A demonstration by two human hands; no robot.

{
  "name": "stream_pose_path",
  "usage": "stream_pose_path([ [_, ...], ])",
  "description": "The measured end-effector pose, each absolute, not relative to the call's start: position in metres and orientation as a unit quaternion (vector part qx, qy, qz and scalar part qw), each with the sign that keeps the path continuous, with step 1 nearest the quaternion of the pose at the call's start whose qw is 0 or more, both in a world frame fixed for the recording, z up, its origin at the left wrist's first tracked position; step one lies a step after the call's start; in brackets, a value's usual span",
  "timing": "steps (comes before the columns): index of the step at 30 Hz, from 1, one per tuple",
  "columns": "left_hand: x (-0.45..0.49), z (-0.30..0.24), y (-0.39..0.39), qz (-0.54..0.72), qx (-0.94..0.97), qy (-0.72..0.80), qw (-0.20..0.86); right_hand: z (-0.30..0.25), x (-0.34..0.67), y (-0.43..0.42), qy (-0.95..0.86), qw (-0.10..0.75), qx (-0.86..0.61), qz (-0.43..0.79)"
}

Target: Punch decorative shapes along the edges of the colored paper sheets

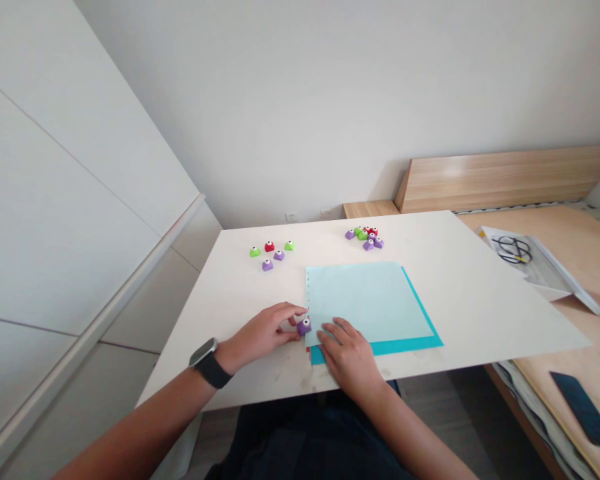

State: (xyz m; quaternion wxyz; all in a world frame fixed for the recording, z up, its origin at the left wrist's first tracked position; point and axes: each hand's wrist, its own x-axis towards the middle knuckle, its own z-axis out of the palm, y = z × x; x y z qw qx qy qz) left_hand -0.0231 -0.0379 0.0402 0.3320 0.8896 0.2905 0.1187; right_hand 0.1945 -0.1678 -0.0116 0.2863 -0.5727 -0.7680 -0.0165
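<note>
One purple piece (304, 327), pinched in the left hand (269, 328), is at the left edge of the pale sheet (365, 300), on which the right hand (350, 357) rests open; five pieces (279, 255) and a cluster (369, 245) lie apart.

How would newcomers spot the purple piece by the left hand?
On the white table lies a pale blue sheet. At its left edge, near the lower corner, is the purple piece. Unlike other purple pieces farther back, it touches the left hand.
</note>
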Motion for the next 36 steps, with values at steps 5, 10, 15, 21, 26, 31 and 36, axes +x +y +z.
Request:
stream_pose_path([
  [5, -0.024, 0.046, -0.048, 0.115, 0.886, 0.322, 0.314, -0.017, 0.197, -0.17, -0.778, 0.274, -0.565, -0.023],
  [10, -0.018, 0.047, -0.055, 0.136, 0.87, 0.347, 0.323, -0.019, 0.198, -0.17, -0.783, 0.272, -0.558, -0.024],
  [15, -0.018, 0.044, -0.053, 0.134, 0.869, 0.338, 0.336, -0.018, 0.198, -0.17, -0.785, 0.262, -0.561, -0.018],
  [21, -0.02, 0.041, -0.05, 0.148, 0.899, 0.286, 0.297, -0.013, 0.197, -0.171, -0.78, 0.267, -0.565, -0.018],
  [26, -0.025, 0.031, -0.051, 0.163, 0.921, 0.272, 0.227, -0.012, 0.197, -0.171, -0.779, 0.277, -0.563, -0.015],
  [31, -0.027, 0.029, -0.056, 0.18, 0.931, 0.25, 0.198, -0.009, 0.196, -0.17, -0.776, 0.285, -0.563, -0.002],
  [36, -0.025, 0.031, -0.056, 0.168, 0.934, 0.234, 0.21, -0.007, 0.195, -0.168, -0.789, 0.288, -0.542, 0.015],
])
